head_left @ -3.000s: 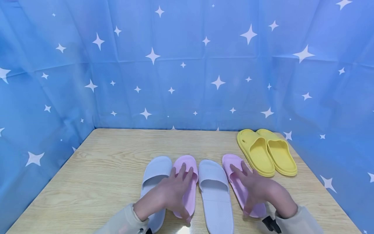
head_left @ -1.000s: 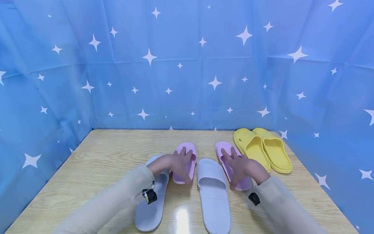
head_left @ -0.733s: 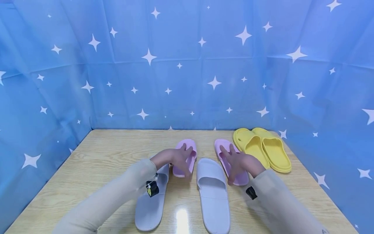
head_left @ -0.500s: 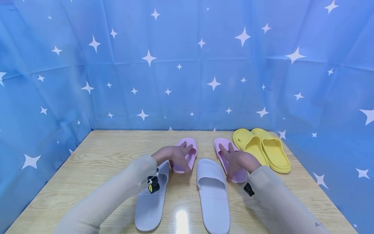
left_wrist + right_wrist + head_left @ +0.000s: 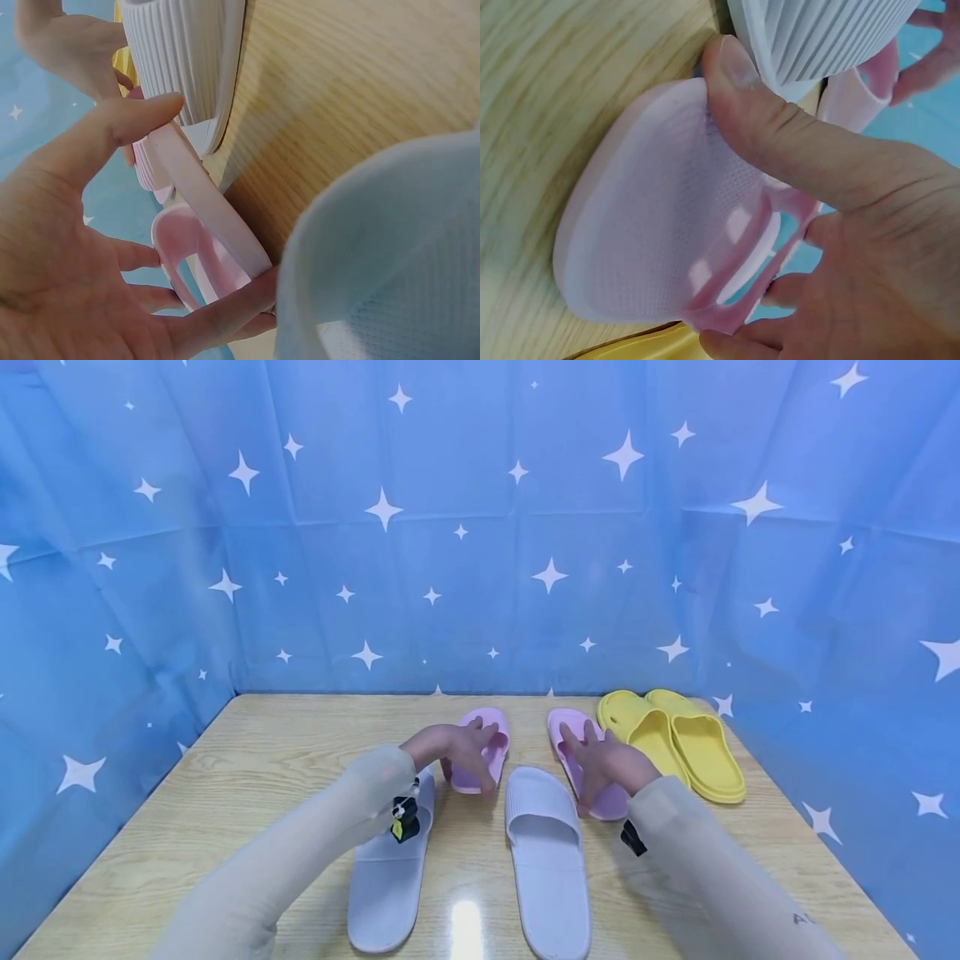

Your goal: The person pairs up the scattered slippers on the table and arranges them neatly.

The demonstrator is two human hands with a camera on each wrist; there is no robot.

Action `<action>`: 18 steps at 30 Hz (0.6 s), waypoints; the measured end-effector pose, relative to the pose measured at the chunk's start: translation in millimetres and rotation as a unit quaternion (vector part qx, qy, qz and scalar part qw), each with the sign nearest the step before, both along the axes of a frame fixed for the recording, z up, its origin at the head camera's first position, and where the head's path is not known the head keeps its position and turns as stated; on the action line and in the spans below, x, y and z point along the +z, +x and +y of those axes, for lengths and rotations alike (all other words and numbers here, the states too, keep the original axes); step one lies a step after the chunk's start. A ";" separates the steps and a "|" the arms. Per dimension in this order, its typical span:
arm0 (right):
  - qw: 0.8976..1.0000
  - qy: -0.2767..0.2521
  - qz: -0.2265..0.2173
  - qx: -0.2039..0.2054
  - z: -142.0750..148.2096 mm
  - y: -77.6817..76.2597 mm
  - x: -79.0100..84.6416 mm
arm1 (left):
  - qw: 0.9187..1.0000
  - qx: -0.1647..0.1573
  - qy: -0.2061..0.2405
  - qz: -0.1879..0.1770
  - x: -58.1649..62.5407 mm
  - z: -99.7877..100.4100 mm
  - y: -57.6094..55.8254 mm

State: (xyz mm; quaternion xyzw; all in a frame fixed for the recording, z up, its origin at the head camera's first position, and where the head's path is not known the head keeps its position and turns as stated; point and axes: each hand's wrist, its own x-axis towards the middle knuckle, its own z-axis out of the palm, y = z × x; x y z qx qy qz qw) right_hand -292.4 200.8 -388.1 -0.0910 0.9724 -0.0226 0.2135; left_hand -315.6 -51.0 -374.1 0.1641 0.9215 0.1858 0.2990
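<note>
Two pink slippers lie toe-forward on the wooden table, apart from each other. My left hand (image 5: 467, 752) grips the left pink slipper (image 5: 492, 718). In the left wrist view, its thumb is at one edge of the sole (image 5: 206, 191) and the fingers reach across to the far side and strap. With my right hand (image 5: 606, 763) I hold the right pink slipper (image 5: 567, 718); the right wrist view has the thumb along one edge of the sole (image 5: 630, 225) and fingers by the strap. Both hands cover part of the slippers in the head view.
A pale lavender slipper (image 5: 384, 897) lies under the left forearm, and its mate (image 5: 551, 877) lies between the arms. Yellow slippers (image 5: 652, 739) stand side by side at the table's back right, close to the right pink one. A blue starry curtain (image 5: 480, 593) encloses the table (image 5: 247, 777).
Both hands have slid the pink slippers forward, out from among the lavender ones toward the table's back edge. Movement over the last half second is small. Lavender and yellow slippers have stayed put.
</note>
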 end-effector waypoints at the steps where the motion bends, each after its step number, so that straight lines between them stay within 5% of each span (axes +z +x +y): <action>1: 1.000 -0.001 -0.002 -0.002 0.3 -0.4 0.1 | 1.000 0.000 0.000 -0.003 0.2 1.0 -1.4; 18: 1.000 0.002 -0.014 -0.021 0.9 -18.3 0.0 | 1.000 0.009 0.026 0.002 -1.2 28.7 -21.4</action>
